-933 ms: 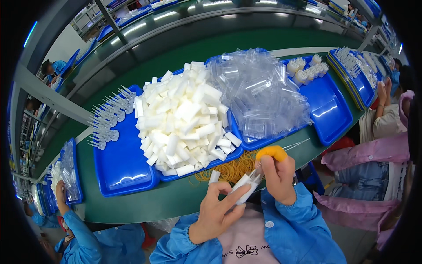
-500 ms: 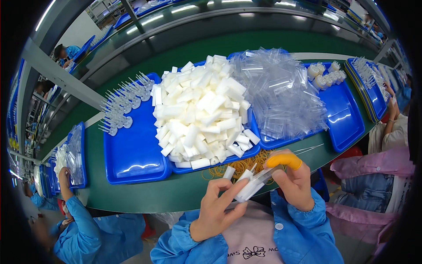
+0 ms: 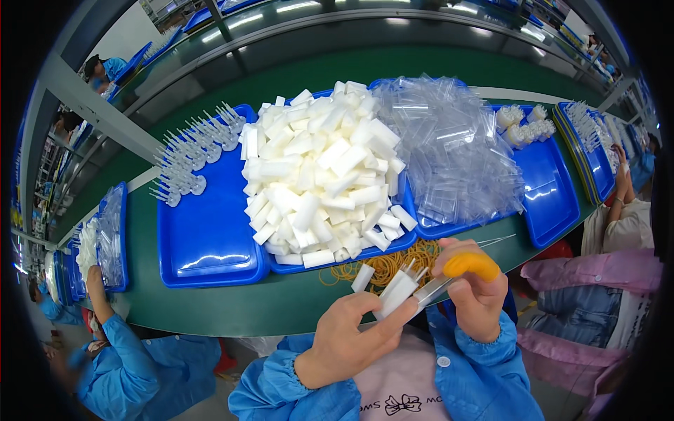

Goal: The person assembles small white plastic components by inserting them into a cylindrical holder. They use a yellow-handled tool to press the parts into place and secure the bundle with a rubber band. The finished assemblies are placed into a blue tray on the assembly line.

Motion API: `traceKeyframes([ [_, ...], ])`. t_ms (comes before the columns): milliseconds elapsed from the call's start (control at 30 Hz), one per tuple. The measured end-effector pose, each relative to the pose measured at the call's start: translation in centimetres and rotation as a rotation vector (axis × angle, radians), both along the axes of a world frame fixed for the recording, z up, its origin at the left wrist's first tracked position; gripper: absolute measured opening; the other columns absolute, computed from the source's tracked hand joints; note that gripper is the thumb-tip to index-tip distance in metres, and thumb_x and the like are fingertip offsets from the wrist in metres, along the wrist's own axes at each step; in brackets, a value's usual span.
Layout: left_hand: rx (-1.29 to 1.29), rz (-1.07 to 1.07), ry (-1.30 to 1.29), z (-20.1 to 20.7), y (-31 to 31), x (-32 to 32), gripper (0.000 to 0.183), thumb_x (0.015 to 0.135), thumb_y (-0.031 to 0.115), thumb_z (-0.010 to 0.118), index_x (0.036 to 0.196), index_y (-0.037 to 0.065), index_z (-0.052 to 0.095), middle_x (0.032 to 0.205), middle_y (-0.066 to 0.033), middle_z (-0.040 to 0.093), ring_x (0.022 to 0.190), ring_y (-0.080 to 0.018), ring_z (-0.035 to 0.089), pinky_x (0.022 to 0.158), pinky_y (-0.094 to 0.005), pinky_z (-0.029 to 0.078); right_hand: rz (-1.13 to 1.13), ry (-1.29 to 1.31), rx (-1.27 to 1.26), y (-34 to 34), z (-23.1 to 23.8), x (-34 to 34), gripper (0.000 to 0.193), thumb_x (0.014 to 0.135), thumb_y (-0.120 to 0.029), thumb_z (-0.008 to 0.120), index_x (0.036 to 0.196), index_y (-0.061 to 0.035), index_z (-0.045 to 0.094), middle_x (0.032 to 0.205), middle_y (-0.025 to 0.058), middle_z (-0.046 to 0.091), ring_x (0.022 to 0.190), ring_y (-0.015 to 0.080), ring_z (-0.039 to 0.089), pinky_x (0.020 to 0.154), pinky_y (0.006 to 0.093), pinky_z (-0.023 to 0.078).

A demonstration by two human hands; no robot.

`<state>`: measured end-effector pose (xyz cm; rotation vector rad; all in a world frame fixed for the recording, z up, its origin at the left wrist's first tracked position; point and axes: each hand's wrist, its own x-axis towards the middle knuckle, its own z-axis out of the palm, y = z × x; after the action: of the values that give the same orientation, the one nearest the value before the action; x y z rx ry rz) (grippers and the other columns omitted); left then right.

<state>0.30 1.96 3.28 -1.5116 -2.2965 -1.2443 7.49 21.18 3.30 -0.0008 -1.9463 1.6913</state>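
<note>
My left hand (image 3: 351, 340) is closed round a white foam block (image 3: 397, 293), from whose top thin pale prongs stick out. Wearing a yellow finger cot (image 3: 472, 265), my right hand (image 3: 477, 298) pinches a clear plastic sleeve (image 3: 430, 290) against the block's right side. How far the sleeve overlaps the block is hidden by my fingers. Just beyond my hands, a loose foam block (image 3: 362, 278) lies beside a heap of tan rubber bands (image 3: 382, 265). Tweezers (image 3: 497, 240) rest on the table to the right of the bands.
Foam blocks (image 3: 319, 175) are heaped in a blue tray, with clear plastic sleeves (image 3: 456, 154) piled to their right. White pronged parts (image 3: 186, 158) stand in the left blue tray (image 3: 210, 263). The right tray (image 3: 547, 203) holds bundled white pieces (image 3: 530, 130). Co-workers sit on both sides.
The foam block has become more upright in my left hand, its prongs now showing clearly. My right hand has shifted slightly right with the clear sleeve.
</note>
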Motion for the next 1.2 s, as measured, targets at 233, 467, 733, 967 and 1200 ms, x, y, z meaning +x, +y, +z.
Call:
traceKeyframes([
  [233, 0.023, -0.039, -0.015, 0.1, 0.3, 0.1, 0.051, 0.056, 0.008, 0.075, 0.107, 0.013, 0.070, 0.089, -0.0059, 0.049, 0.078, -0.0200, 0.054, 0.062, -0.0286, 0.047, -0.004, 0.015, 0.019, 0.0, 0.5, 0.2, 0.017, 0.079, -0.007, 0.060, 0.095, 0.0006, 0.061, 0.089, 0.0111, 0.063, 0.087, 0.0249, 0.056, 0.096, 0.0472, 0.037],
  [467, 0.248, 0.147, -0.330, -0.4, -0.4, 1.3, 0.045, 0.062, 0.004, 0.076, 0.104, 0.004, 0.063, 0.101, -0.0109, 0.053, 0.084, -0.0216, 0.054, 0.074, -0.0304, 0.046, 0.133, -0.130, 0.076, 1.2, 1.8, -0.2, 0.022, 0.081, -0.011, 0.062, 0.098, 0.0017, 0.063, 0.090, 0.0108, 0.062, 0.087, 0.0239, 0.056, 0.091, 0.0395, 0.041],
  [733, 0.502, 0.106, -0.939, -2.8, -0.5, 0.0, 0.038, 0.072, -0.003, 0.072, 0.108, -0.001, 0.059, 0.114, -0.0130, 0.052, 0.103, -0.0224, 0.056, 0.088, -0.0320, 0.047, -0.013, -0.181, 0.212, 0.9, 1.1, -1.1, 0.022, 0.077, -0.006, 0.065, 0.098, -0.0002, 0.063, 0.099, 0.0096, 0.060, 0.094, 0.0236, 0.055, 0.083, 0.0327, 0.044],
  [967, 0.644, -0.022, -1.322, -3.4, -1.7, -0.4, 0.038, 0.077, -0.005, 0.070, 0.112, -0.004, 0.055, 0.118, -0.0114, 0.048, 0.106, -0.0212, 0.056, 0.093, -0.0335, 0.047, -0.039, -0.109, 0.225, 0.4, -0.2, -1.0, 0.020, 0.069, -0.002, 0.070, 0.088, -0.0030, 0.064, 0.094, 0.0068, 0.063, 0.101, 0.0263, 0.054, 0.087, 0.0366, 0.042],
  [1200, 0.642, -0.073, -1.153, -2.8, -2.0, 0.6, 0.039, 0.071, -0.001, 0.077, 0.104, -0.003, 0.057, 0.110, -0.0136, 0.050, 0.103, -0.0212, 0.057, 0.094, -0.0361, 0.048, 0.015, -0.094, 0.170, -1.6, 0.3, -0.2, 0.020, 0.066, -0.006, 0.073, 0.084, -0.0049, 0.066, 0.088, 0.0052, 0.065, 0.102, 0.0272, 0.055, 0.096, 0.0472, 0.035],
])
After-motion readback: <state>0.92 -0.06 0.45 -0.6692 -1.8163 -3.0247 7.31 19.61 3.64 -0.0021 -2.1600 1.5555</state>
